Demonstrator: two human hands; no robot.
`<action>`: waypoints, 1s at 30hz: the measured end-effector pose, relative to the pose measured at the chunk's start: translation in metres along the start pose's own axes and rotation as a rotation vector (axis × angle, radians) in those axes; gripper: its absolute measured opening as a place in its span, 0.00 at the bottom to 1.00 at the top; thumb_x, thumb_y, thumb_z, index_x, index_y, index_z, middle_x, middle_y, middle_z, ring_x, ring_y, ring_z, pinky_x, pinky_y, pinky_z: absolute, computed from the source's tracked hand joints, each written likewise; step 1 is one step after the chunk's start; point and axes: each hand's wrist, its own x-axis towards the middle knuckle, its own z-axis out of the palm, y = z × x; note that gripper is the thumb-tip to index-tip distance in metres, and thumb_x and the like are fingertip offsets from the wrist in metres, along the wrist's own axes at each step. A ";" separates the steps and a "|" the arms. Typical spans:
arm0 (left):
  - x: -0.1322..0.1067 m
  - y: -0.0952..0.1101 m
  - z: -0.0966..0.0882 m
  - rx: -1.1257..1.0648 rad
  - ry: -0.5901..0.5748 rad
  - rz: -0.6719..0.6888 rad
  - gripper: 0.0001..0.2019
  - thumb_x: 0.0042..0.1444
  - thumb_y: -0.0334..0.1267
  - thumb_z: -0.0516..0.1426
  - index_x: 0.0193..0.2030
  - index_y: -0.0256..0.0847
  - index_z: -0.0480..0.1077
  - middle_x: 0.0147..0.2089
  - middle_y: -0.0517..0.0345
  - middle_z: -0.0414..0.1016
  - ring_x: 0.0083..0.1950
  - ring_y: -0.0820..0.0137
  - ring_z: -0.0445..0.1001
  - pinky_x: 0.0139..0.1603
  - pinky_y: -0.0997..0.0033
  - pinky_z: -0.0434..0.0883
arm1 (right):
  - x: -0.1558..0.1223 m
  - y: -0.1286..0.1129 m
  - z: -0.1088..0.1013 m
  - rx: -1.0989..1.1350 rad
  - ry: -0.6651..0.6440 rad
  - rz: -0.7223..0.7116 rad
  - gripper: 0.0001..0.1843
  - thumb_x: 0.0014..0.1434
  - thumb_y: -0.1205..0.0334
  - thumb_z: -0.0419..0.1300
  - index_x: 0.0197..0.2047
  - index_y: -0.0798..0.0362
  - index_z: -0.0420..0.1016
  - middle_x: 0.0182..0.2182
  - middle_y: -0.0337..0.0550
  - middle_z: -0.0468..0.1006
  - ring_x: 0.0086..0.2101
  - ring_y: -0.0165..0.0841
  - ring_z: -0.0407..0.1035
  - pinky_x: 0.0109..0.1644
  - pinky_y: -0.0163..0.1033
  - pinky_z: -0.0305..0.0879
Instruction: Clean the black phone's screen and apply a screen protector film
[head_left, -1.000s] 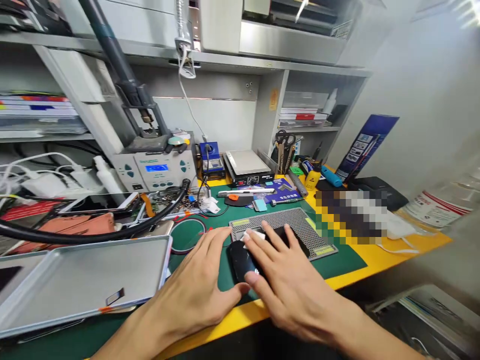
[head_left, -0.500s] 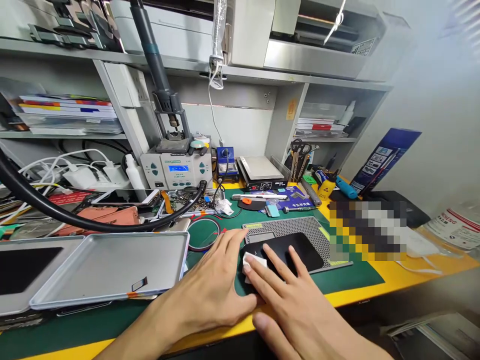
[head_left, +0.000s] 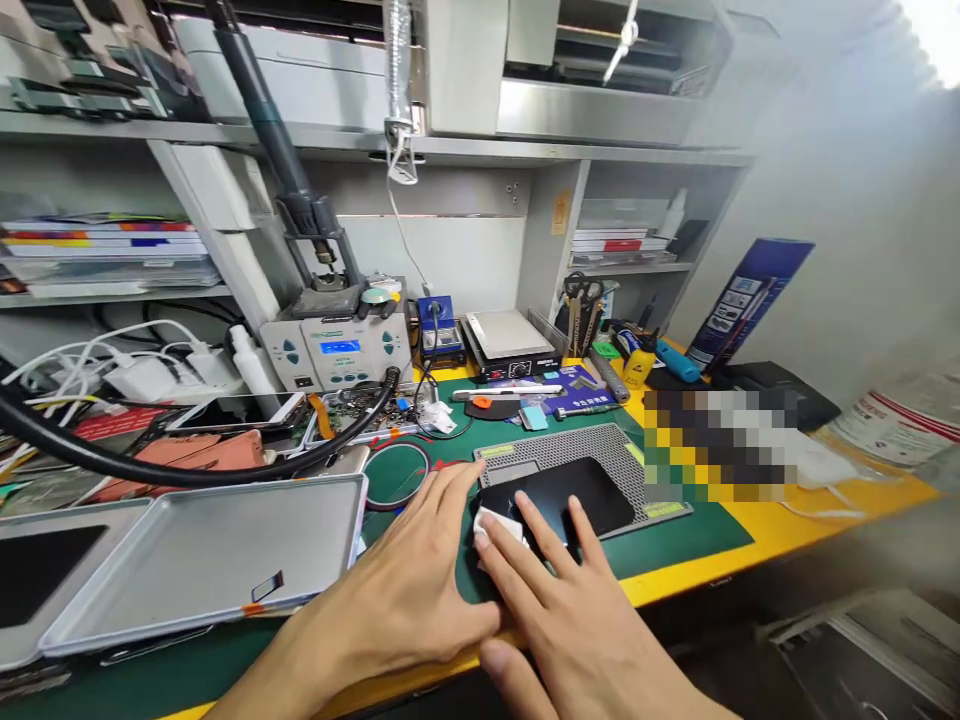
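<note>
Black flat panel – that's what both hands are on or near, lying towards the front of the desk, over the near side of a grey perforated mat. From where I'm standing, the right hand comes at it from six o'clock, two fingers side by side on a white wipe at the panel's nine o'clock end, the other two spread over the black surface and the thumb away. The left hand sits round at eight o'clock – fingers together, thumb well apart – and I can't tell whether they grip that end. Further off there's a shallow pale tray at nine, a control unit at ten, and a small yellow bottle at one o'clock
</note>
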 end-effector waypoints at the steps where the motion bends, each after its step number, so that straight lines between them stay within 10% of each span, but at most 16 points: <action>1: -0.001 -0.002 0.002 0.005 0.004 -0.012 0.49 0.48 0.39 0.61 0.75 0.35 0.44 0.78 0.35 0.48 0.79 0.46 0.45 0.75 0.38 0.56 | 0.002 -0.002 0.001 0.020 0.007 0.038 0.32 0.74 0.47 0.45 0.74 0.54 0.57 0.71 0.39 0.50 0.69 0.59 0.50 0.63 0.81 0.55; 9: -0.001 -0.019 0.018 0.134 0.163 0.026 0.47 0.51 0.49 0.65 0.74 0.46 0.49 0.72 0.40 0.63 0.69 0.45 0.67 0.63 0.44 0.74 | -0.030 0.011 0.003 0.046 -0.012 0.173 0.34 0.74 0.43 0.44 0.76 0.52 0.52 0.73 0.37 0.43 0.72 0.57 0.39 0.67 0.82 0.43; 17: -0.002 -0.024 0.022 0.272 0.165 0.022 0.48 0.53 0.60 0.62 0.75 0.46 0.47 0.73 0.41 0.62 0.72 0.41 0.63 0.64 0.40 0.73 | -0.071 0.064 -0.016 -0.087 -0.024 0.442 0.30 0.76 0.52 0.42 0.76 0.50 0.52 0.73 0.35 0.46 0.72 0.51 0.40 0.68 0.75 0.50; 26: 0.001 -0.023 0.018 0.266 0.196 0.107 0.42 0.58 0.52 0.61 0.74 0.50 0.45 0.68 0.44 0.67 0.65 0.51 0.73 0.59 0.51 0.79 | -0.026 0.005 0.024 -0.036 0.195 0.135 0.35 0.73 0.43 0.48 0.73 0.56 0.59 0.72 0.45 0.51 0.70 0.60 0.44 0.68 0.80 0.39; 30: 0.000 -0.027 0.023 0.274 0.238 0.118 0.41 0.59 0.54 0.60 0.74 0.49 0.45 0.69 0.42 0.67 0.66 0.50 0.72 0.57 0.51 0.79 | -0.032 0.017 0.024 -0.039 0.188 0.146 0.34 0.73 0.43 0.48 0.73 0.54 0.58 0.73 0.40 0.49 0.70 0.58 0.45 0.69 0.79 0.39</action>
